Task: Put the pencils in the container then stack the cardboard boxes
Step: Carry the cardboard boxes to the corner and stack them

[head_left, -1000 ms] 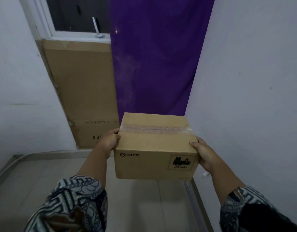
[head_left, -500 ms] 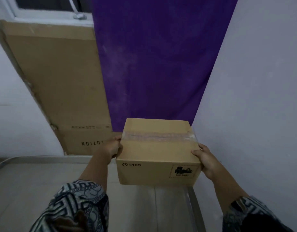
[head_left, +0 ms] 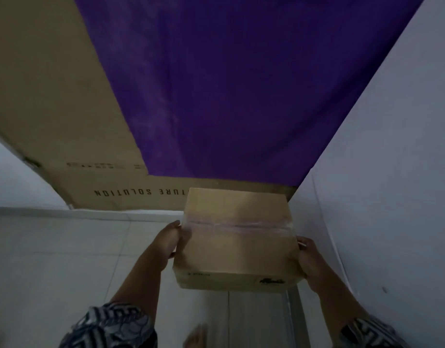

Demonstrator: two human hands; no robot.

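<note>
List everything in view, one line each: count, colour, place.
cardboard box: one, brown, taped across the top, held above the floor at centre right
cardboard sheet: one, brown, printed upside down, flat against the back wall, left
curtain: one, purple, hanging over the sheet at the back
wall: white, right side
floor: pale grey tiles, below
left hand: grips the box's left side
right hand: grips the box's right side
sleeves: two, black-and-white pattern, bottom corners
foot: one, blurred, bottom edge

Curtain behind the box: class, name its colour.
Purple; the curtain shows best in the head view.
</note>
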